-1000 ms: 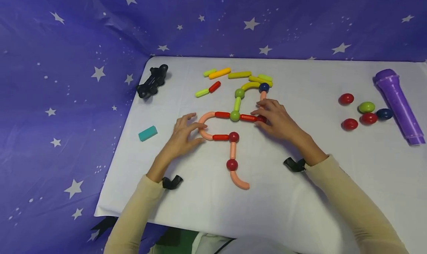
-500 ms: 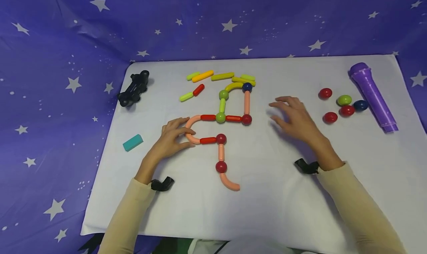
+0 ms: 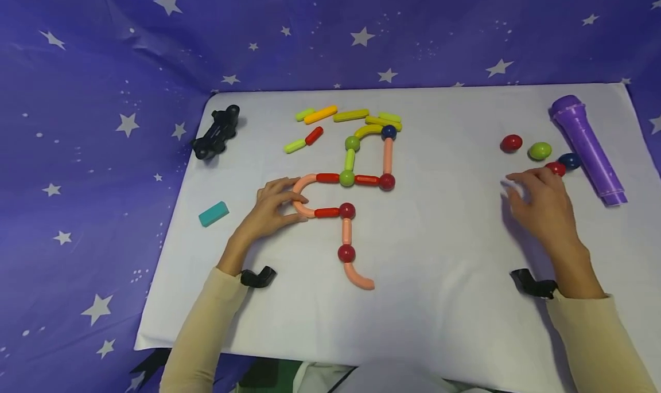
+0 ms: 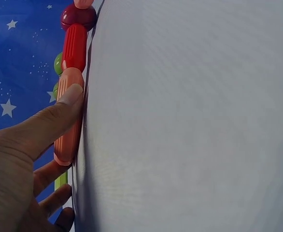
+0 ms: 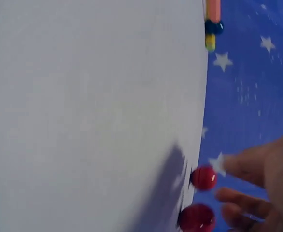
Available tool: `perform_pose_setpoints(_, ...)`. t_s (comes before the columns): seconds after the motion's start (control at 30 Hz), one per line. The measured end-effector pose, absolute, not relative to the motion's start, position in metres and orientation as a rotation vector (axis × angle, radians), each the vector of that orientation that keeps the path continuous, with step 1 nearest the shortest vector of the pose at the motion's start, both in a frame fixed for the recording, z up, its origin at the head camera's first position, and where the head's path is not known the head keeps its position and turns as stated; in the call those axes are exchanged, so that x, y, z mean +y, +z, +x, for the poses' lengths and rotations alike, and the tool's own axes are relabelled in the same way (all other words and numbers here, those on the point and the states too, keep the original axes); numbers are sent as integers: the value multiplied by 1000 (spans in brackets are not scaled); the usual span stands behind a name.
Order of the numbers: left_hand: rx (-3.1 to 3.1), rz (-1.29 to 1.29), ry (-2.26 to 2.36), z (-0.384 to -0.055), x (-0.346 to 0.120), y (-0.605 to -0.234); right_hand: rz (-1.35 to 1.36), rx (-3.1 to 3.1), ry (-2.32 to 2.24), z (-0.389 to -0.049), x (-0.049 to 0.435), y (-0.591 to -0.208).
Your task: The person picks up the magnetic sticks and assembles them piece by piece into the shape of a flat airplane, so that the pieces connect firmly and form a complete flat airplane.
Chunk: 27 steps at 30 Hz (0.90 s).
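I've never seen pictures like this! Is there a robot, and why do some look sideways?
No robot here, just a person's bare left hand and right hand. The wide picture comes from a camera worn on the head, looking down at a white table. The two closer ones come from cameras worn on the wrists, one for each hand, so the table looks tipped on its side.

On the table is a shape made of joined sticks and balls, with more sticks beyond it. There is also a teal block, a black object I can't name, a purple tube and some loose balls.

The left hand has a curved pink piece of the shape in its fingers. The right hand is near the loose balls; I can't see it holding anything.
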<state>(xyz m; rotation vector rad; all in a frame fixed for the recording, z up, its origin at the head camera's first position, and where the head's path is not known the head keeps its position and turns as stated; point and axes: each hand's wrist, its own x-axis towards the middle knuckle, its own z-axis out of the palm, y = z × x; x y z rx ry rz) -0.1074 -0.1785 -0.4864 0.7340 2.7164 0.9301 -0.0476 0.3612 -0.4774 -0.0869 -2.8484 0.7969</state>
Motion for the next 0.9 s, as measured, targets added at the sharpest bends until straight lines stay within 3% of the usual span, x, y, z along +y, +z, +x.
perform_pose_setpoints(0.27, 2719, 682, 904, -104, -181, -489, -287, -2788, 804, -52, 389, -480)
perform_pose_setpoints(0.47, 2714, 721, 943, -107, -177, -491, -234, -2886, 853, -52, 389, -479)
perform_pose_setpoints(0.57, 2722, 733, 948, -107, -178, -491, -2, -2909, 888, -45, 362, -479)
perform_pose_setpoints(0.77, 2721, 745, 950, -111, -177, -490, 743, -2859, 1051, -6, 253, -484)
perform_pose_setpoints(0.9, 2707, 737, 972, -110, -177, -490, 1055, -2870, 1182, 18, 198, -486)
